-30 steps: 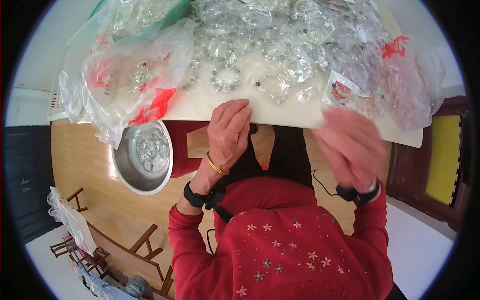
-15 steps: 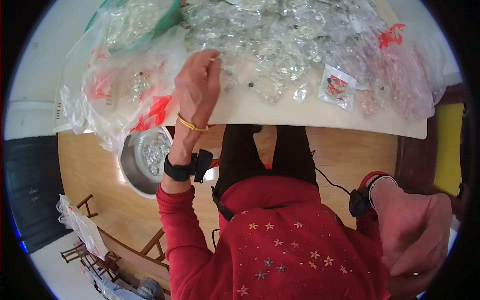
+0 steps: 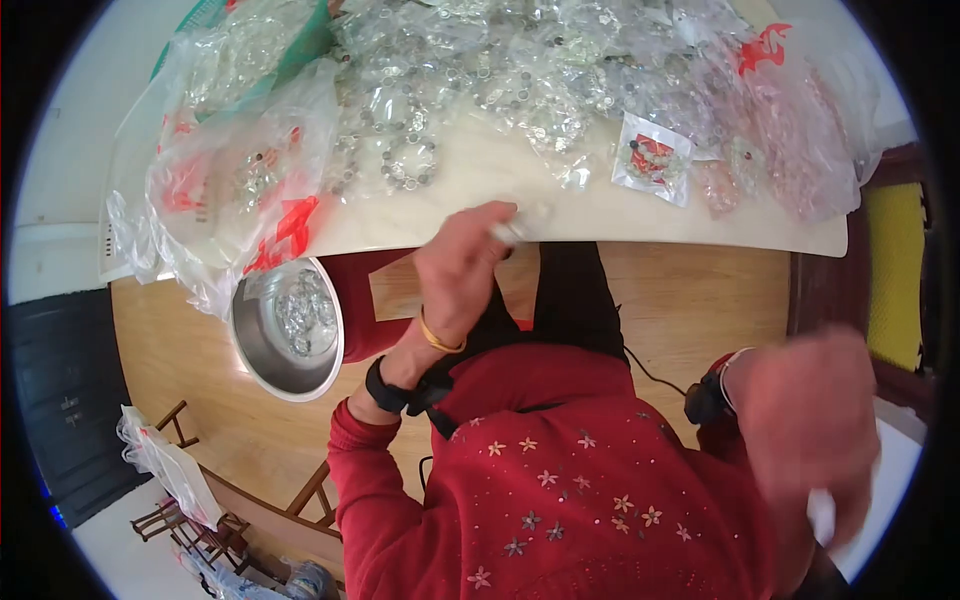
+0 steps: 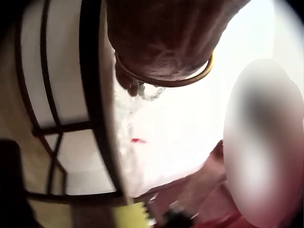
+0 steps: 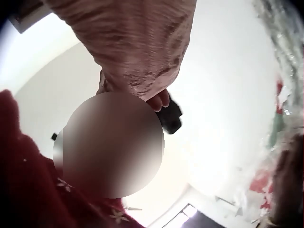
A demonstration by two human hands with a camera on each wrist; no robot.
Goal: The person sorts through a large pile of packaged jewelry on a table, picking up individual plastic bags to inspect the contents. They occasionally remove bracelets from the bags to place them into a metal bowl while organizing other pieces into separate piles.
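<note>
Pale bracelet point(image 4: 153, 98) (blurred overhead) — in the left hand point(image 3: 462, 264)

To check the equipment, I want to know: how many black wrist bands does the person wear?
2: the left band behind the left hand, and the right band behind the right hand. The red sleeves could hide others.

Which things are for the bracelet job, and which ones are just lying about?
Probably for the job:
- beaded loop pinched by the left hand
- beaded bracelets
- red-carded packet
- metal bowl holding clear packets

Seemingly just lying about:
- yellow sheet
- wooden furniture
</note>
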